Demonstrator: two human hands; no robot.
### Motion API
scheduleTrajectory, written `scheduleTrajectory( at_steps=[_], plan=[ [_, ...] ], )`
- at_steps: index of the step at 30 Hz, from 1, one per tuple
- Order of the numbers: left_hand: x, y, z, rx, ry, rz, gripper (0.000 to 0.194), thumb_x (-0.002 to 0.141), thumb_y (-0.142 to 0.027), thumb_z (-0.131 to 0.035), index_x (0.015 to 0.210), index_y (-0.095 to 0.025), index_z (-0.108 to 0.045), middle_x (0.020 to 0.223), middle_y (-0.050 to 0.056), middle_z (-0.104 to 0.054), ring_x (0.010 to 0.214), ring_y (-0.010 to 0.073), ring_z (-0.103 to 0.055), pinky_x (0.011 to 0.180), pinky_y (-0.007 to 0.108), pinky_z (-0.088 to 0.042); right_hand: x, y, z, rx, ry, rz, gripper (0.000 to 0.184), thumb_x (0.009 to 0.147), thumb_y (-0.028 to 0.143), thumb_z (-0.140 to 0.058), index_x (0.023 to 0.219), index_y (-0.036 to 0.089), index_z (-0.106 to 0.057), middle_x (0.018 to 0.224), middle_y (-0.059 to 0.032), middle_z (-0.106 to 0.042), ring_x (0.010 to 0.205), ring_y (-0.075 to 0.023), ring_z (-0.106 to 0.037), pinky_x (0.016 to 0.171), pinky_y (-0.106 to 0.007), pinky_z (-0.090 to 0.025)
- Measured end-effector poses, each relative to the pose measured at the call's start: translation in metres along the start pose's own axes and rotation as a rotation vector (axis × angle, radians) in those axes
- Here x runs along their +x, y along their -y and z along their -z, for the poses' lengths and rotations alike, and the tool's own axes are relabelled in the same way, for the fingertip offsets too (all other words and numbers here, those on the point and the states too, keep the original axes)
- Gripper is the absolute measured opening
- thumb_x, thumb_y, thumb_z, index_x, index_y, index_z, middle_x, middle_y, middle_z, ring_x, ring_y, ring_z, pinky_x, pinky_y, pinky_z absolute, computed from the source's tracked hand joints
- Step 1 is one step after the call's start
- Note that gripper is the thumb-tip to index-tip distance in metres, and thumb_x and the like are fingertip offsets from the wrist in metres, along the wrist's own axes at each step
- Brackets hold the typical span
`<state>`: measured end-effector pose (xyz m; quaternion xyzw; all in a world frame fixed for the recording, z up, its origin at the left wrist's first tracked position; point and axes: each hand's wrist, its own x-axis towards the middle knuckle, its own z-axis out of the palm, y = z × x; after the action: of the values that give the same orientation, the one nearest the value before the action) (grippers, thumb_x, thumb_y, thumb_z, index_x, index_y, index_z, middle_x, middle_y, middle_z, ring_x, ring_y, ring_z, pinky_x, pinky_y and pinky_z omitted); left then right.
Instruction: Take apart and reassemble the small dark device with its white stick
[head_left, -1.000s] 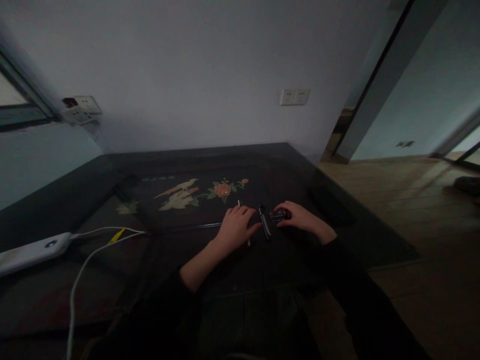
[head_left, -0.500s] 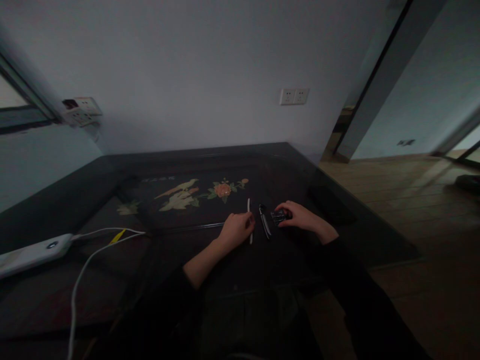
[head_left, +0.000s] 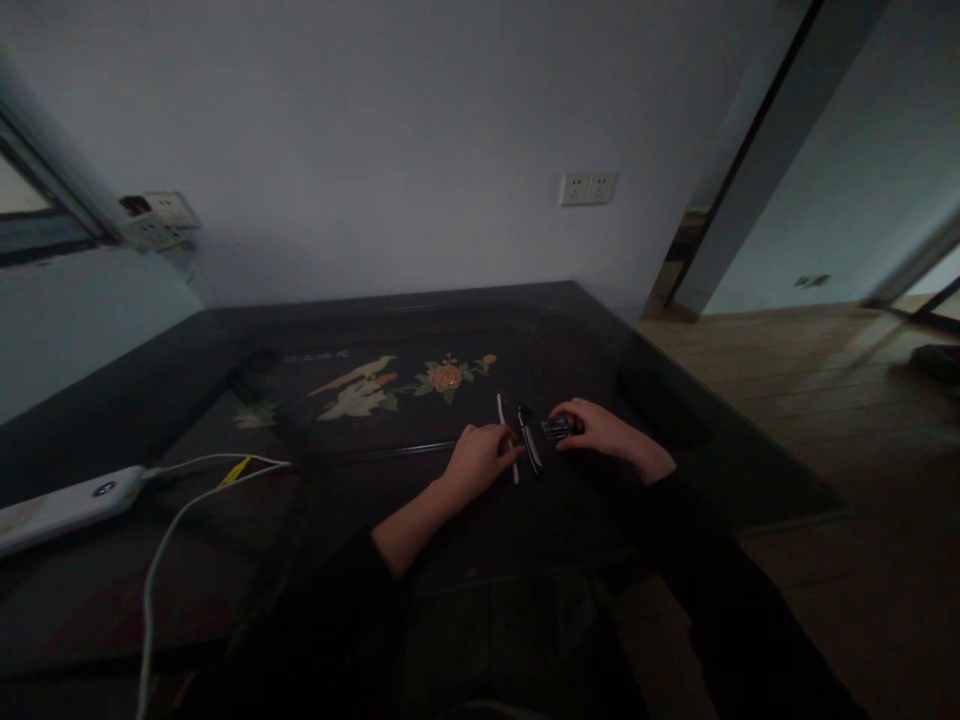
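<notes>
My left hand rests on the dark table, its fingers closed over the middle of a thin white stick. The stick lies slanted, both ends showing past the fingers. Just right of the fingertips is a slim, curved black-and-silver object, like a handle; whether the fingertips touch it is hard to tell. My right hand pinches a small dark, shiny, ridged piece between thumb and fingers, a little right of the curved object. Dim light hides what kind of piece it is.
The dark table carries a bird-and-flower picture. A flat black object lies beyond my right hand. At left, a white power bank trails a white cable with a yellow tag. A wall stands behind.
My left hand has shifted slightly right, toward the curved object, and the white stick's near end has swung right with it. My right hand keeps its hold, almost in place.
</notes>
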<state>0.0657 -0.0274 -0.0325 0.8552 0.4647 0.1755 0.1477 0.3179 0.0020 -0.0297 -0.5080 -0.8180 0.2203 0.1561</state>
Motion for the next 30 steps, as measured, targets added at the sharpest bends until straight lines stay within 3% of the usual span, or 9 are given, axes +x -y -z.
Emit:
scheduleTrajectory(
  at_steps=[9,18,30],
  plan=[
    [0.000,0.001,-0.002,-0.032,-0.028,-0.030,0.023,0.091,-0.035,-0.050,0.097,-0.019,-0.065,0.088,0.003,-0.070,0.080,0.0159,-0.064,0.073,0.027,-0.043,0.000,0.000,-0.001,-0.002,-0.004,0.006,0.039,0.068,0.028,-0.077,0.103,0.019,-0.063,0.081,-0.0013,-0.050,0.075,-0.0173,-0.050,0.068,-0.028,-0.039],
    [0.003,0.006,-0.007,-0.044,-0.044,-0.031,0.018,0.086,-0.033,-0.057,0.095,-0.019,-0.065,0.083,0.001,-0.068,0.072,0.0145,-0.061,0.065,0.025,-0.040,-0.001,0.001,0.000,-0.003,-0.009,0.017,0.038,0.069,0.028,-0.077,0.103,0.019,-0.063,0.081,-0.0018,-0.051,0.076,-0.0177,-0.050,0.068,-0.029,-0.039],
    [0.005,0.013,-0.010,-0.026,-0.074,-0.062,0.012,0.086,-0.027,-0.056,0.088,-0.018,-0.063,0.079,0.002,-0.066,0.070,0.0144,-0.059,0.064,0.024,-0.040,0.001,0.001,-0.004,-0.005,-0.020,0.026,0.039,0.070,0.030,-0.076,0.105,0.018,-0.063,0.083,-0.0028,-0.051,0.075,-0.0178,-0.050,0.069,-0.030,-0.040]
  ],
)
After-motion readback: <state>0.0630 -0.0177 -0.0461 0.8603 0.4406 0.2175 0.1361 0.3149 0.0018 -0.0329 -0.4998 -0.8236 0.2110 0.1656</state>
